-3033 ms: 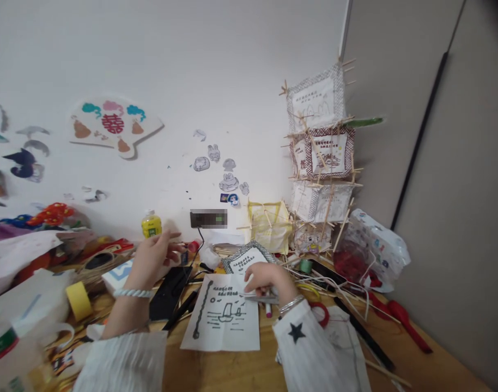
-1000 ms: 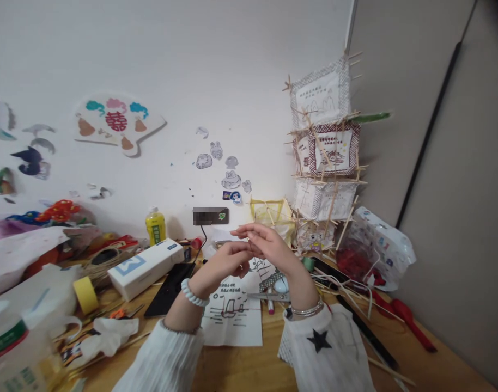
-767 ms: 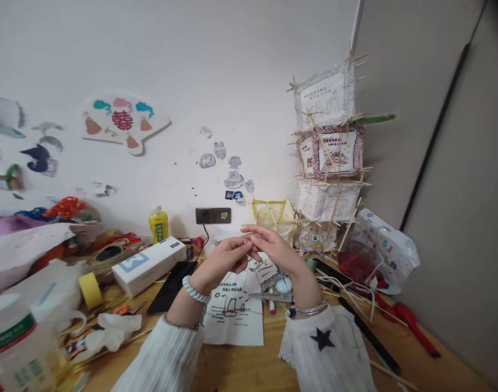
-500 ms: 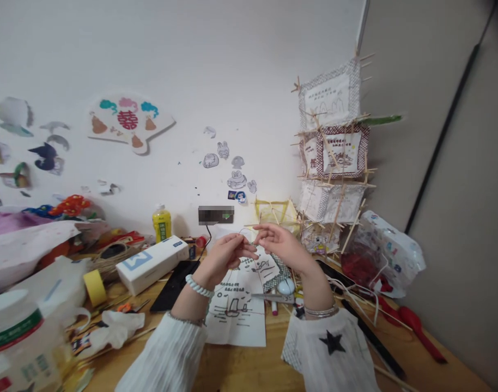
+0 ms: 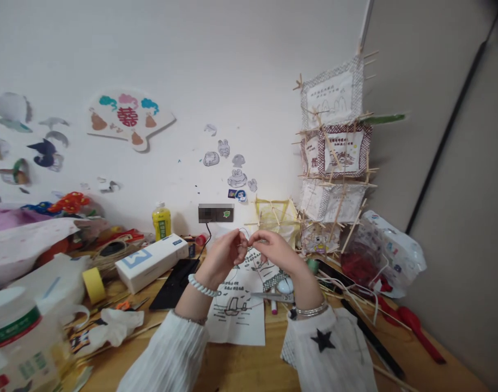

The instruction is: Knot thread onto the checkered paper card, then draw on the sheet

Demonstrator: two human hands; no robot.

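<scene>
Above the drawn paper, my left hand (image 5: 225, 253) is closed with its fingertips pinched together on a thin thread (image 5: 245, 232). The thread is very fine and arcs up in a small loop between the two hands. My right hand (image 5: 273, 249) meets it from the other side, index finger and thumb pinched at the loop's end, close to the left fingertips. Below lies a white sheet (image 5: 243, 326) with a sailing boat and writing drawn in dark ink. Partly behind my right hand is a patterned-edged drawing (image 5: 273, 280).
Scissors (image 5: 273, 297) and a capped marker (image 5: 274, 308) lie right of the sheet. A tall stick-and-paper lantern tower (image 5: 334, 152) stands at the back right. On the left are a white box (image 5: 153, 264), yellow tape (image 5: 94, 286), a drink bottle (image 5: 162, 222) and a plastic jar (image 5: 16, 337).
My right hand has moved left and its fingers have closed to a pinch, so the fingertips of both hands now nearly touch. My left hand has turned slightly upward.
</scene>
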